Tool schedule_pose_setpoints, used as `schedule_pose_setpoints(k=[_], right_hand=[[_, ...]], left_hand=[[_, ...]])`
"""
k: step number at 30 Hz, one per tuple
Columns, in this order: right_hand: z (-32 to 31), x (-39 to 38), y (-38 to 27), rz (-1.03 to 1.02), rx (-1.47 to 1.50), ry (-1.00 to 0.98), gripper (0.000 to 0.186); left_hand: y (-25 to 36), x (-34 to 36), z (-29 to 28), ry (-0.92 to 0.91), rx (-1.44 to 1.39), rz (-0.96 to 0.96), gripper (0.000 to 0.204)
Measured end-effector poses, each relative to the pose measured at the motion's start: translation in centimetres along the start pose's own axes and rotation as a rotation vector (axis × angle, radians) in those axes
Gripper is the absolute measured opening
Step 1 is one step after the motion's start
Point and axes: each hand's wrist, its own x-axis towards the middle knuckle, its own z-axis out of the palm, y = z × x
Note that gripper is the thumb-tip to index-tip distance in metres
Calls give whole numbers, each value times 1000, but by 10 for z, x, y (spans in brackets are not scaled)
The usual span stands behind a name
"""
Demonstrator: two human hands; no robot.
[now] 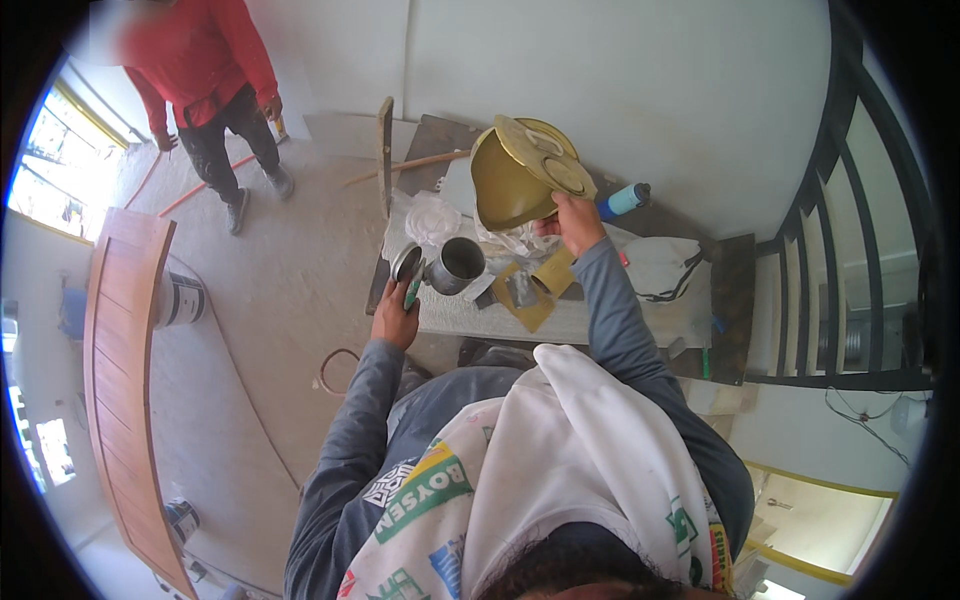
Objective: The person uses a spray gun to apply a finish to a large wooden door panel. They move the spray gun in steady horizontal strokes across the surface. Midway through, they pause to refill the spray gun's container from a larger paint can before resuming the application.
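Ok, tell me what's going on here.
A person's hands are busy over a cluttered table. The left hand holds a small round metal lid, with something green in the same grip. The right hand grips a large gold-coloured tin that is tipped over. An open grey can sits between the hands; its contents can't be made out. Another person in a red top stands off to the left.

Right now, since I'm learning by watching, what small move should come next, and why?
Perhaps set the round metal piece on the table: it occupies the left hand, while only the right hand grips the gold container. A freed left hand could help steady it.
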Motion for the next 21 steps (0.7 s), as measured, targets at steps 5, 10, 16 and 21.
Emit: schedule_pose_setpoints(k=[5, 10, 16, 21], right_hand=[[39, -30, -11, -121, -78, -19, 25], [64, -45, -10, -190, -56, 6, 20], [79, -56, -9, -253, -67, -13, 17], [86, -64, -10, -313, -57, -22, 20]], left_hand=[[0, -13, -17, 47, 22, 42, 50], [4, -16, -33, 11, -26, 15, 54], [5, -18, -46, 36, -44, 17, 55], [5, -20, -52, 59, -63, 60, 53]])
